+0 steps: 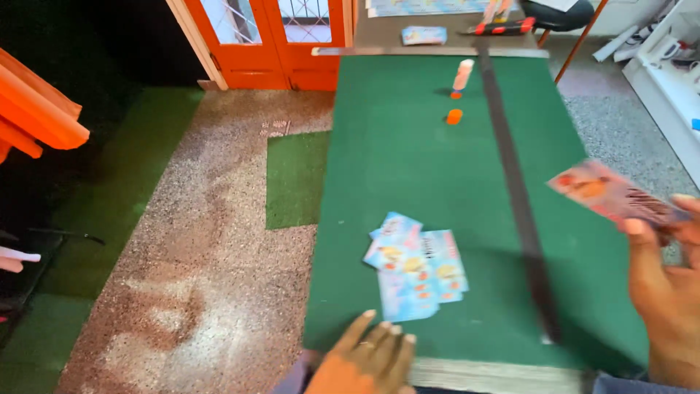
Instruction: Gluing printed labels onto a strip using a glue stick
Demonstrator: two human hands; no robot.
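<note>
Hands: right (pixel 667 292) pinches card (pixel 612 193) past table edge (pixel 620 241); left (pixel 368 357) flat, open near card pile (pixel 415 270).

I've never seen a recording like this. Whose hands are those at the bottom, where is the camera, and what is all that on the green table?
There is no machine here: a person wears a camera on the head, so the single picture looks down at that person's own two bare hands. The left hand rests at the near edge of the green table, fingers bent, holding nothing. The right hand is raised at the right and holds a reddish printed card, which looks blurred. On the table lies a small pile of light blue printed cards, overlapping each other. A long dark strip runs down the table. Farther off stands a small tube, with its orange cap lying apart from it. Beyond the table are orange doors.
</note>
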